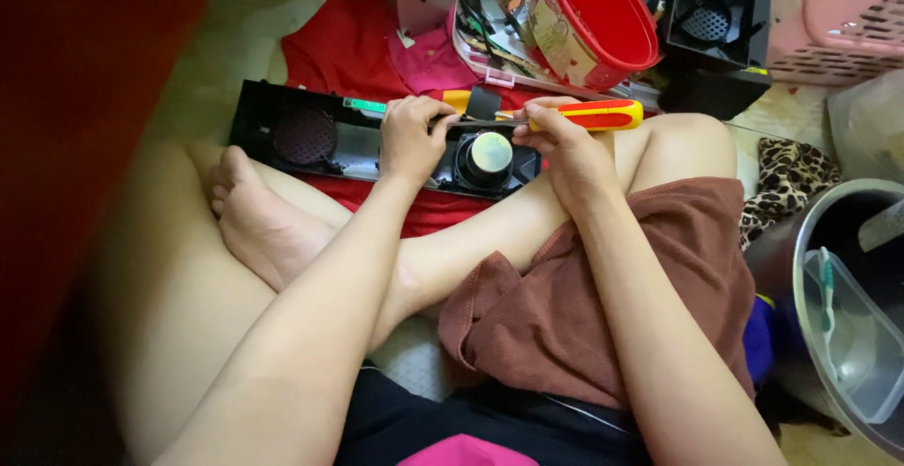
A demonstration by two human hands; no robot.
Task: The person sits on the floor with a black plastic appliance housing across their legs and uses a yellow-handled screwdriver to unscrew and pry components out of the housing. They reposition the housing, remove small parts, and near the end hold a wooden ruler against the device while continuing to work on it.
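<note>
Speaker panel [311, 136]: long black plastic bar lying across a red cloth [344, 47] on the floor, just beyond the person's crossed legs; a round mesh grille sits in its left part, and a round speaker driver [488, 157] with a pale metal centre stands in its right part.
Left hand [410, 136]: rests on top of the panel between grille and driver, fingers curled down over the far edge — closed on the panel, and touching the screwdriver's shaft.
Right hand [565, 146]: wrapped around the near end of a screwdriver [589, 115], just right of the driver.
Screwdriver: red and yellow handle, smooth plastic, lying nearly level and pointing left; the thin metal shaft runs above the driver towards the left hand; the tip is hidden by the fingers.
Red bucket [603, 24]: far side, tilted, glossy plastic with a pale label on its wall; inside appears bare as far as it shows.
Pink basket [838, 24]: far right, slotted plastic wall; contents not visible.
Clear tub [847, 334]: near right, set inside a grey round bin — holds a toothbrush with a green handle.
Brown towel [603, 297]: soft, napped fabric draped over the right thigh.
Leopard-print cloth [782, 188]: crumpled on the floor, right of the knee.
</note>
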